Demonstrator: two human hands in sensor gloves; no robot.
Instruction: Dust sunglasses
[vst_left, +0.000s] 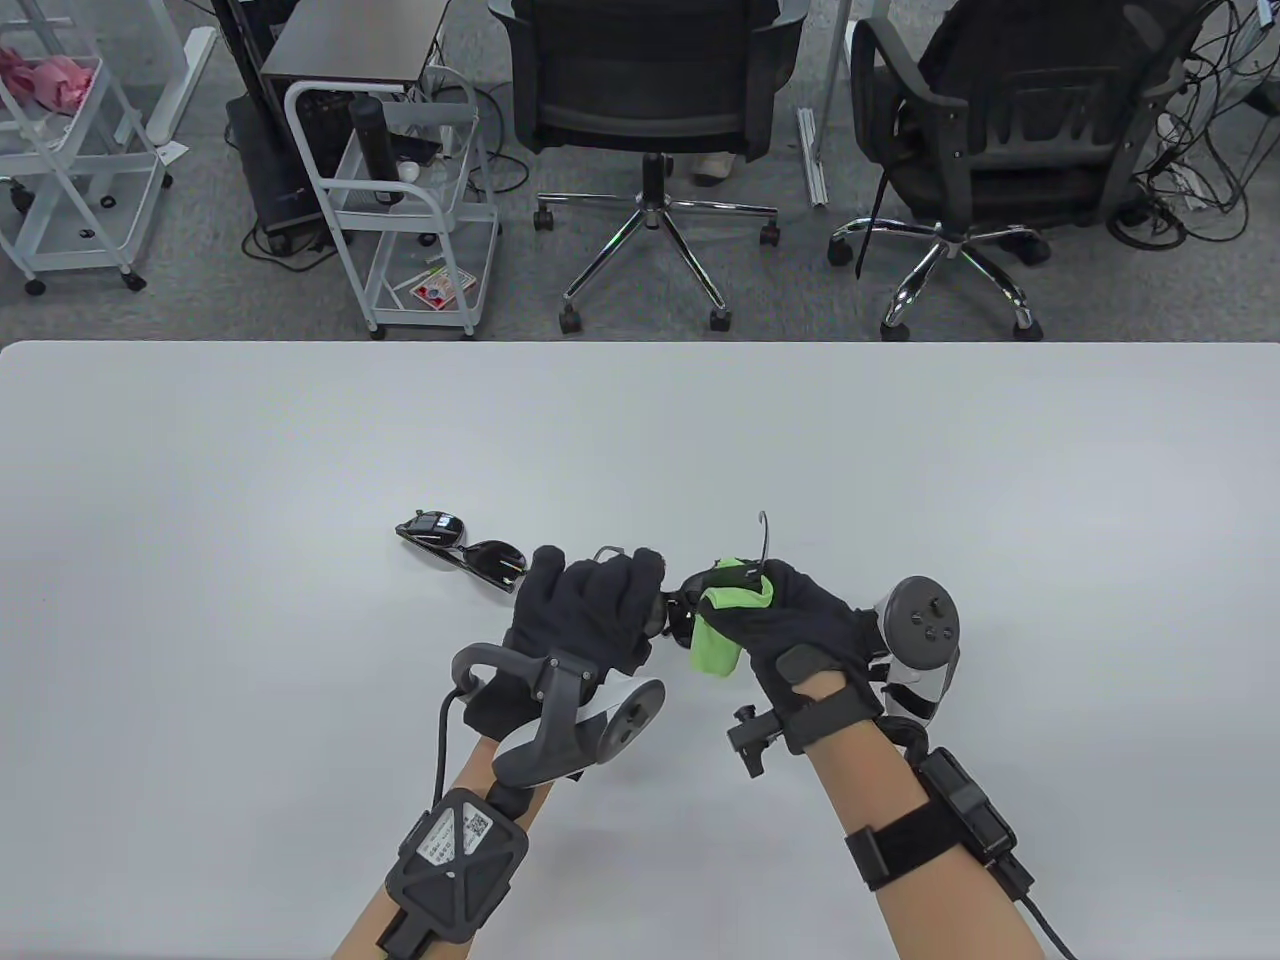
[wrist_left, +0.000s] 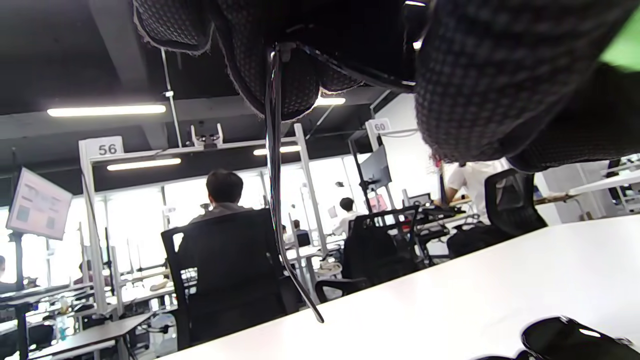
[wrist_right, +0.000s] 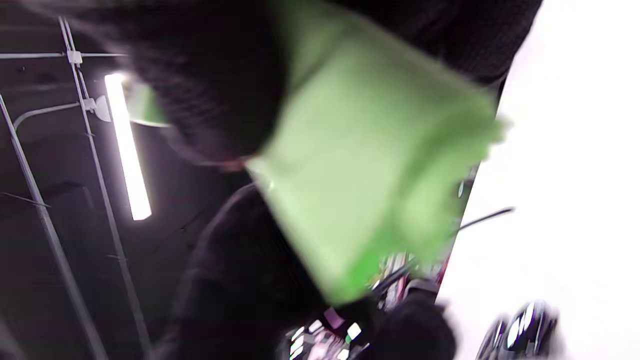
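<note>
Table view: both hands raised just above the white surface (vst_left: 900, 450), close together near its front middle. Left hand (vst_left: 590, 610) has fingers curled round one end of a pair of sunglasses (vst_left: 680, 605); most of the frame is hidden between the two gloves. One temple arm (vst_left: 764, 540) sticks up and away from the person, hooked tip uppermost. Right hand (vst_left: 790, 625) pinches a green cloth (vst_left: 722, 625) against the sunglasses' other end, fingers curled on it.

A second pair of sunglasses (vst_left: 465, 550) lies flat on the surface, just beyond and left of the left hand, not touching it. Its long axis runs diagonally, far-left to near-right. The left hand is clearly the nearer.

Right wrist view: blurred; only cloth and dark glove can be made out.

Judgement: wiping of the held pair is in progress. Whether the lying pair is already dusted cannot be told.
</note>
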